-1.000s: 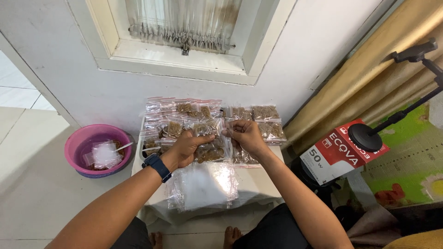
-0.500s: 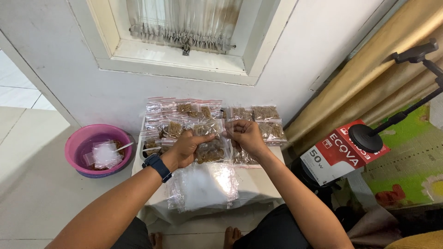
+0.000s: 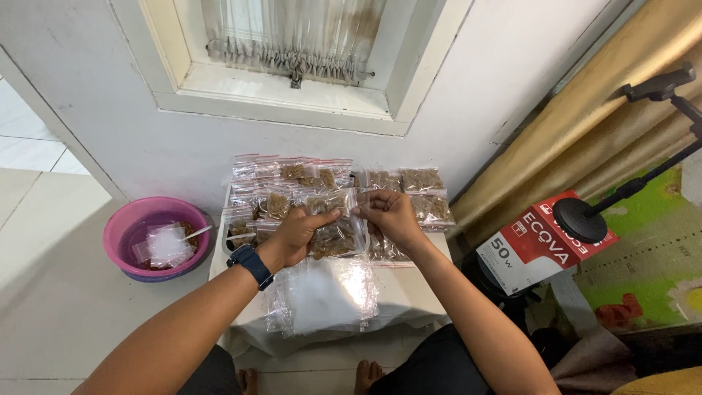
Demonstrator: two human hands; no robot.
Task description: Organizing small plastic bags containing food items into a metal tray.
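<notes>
Clear plastic zip bag (image 3: 338, 232) with brown snack bits in it is what both hands are on right now, held up just over the worktop (image 3: 409, 281). Left hand (image 3: 296, 235) pinches the bag's top edge at the left corner, fingers (image 3: 327, 216) clamped on the seal strip. Right hand (image 3: 391, 213) does the same on the right end, fingers (image 3: 364, 208) pressed together on the top edge, so both are grasping the one bag, which hangs down between them with the brown stuff sitting in the bottom half.

Left wrist has a dark blue watch (image 3: 250, 262) on it.

Right behind the hands, a whole spread of filled bags (image 3: 420, 181) lies flat in rows near the wall, all with the same brown contents and red-edged tops. Closer to the body, under the forearms, there's a pile of empty clear bags (image 3: 322, 292) on the white worktop.

Off to the left on the floor sits a pink basin (image 3: 124, 227) with some plastic and a bit of brown stuff inside. Over on the right there's a red and white box (image 3: 537, 245) and a black stand (image 3: 643, 157) leaning across, with a tan curtain (image 3: 585, 110) behind it.
</notes>
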